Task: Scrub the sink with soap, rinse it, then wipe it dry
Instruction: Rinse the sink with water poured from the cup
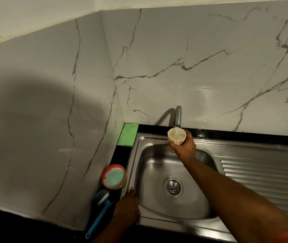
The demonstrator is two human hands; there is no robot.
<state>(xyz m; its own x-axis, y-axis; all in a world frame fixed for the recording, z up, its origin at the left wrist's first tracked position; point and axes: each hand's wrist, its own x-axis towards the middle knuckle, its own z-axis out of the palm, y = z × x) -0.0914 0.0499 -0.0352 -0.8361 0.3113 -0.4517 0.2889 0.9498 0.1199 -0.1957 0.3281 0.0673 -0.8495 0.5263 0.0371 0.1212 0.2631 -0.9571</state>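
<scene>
Hands, two. Left hand (126,206), near: fingers straight and together, lying flat on the left rim of the sink (134,172). Scrub brush (99,218), one: blue handle, on the black counter just left of that hand. Round tub (114,176), one: red rim, pale green soap inside, just beyond the brush. Sink, one: stainless basin, one drain (172,187) at centre, ribbed drainboard (262,172) to the right. Right hand (183,146), far, arm stretched across the basin: fingers curled round one cup (176,136), cream with red flower print, held under the tap (178,116), water running in. Green cloth (128,135), one, far left corner.
</scene>
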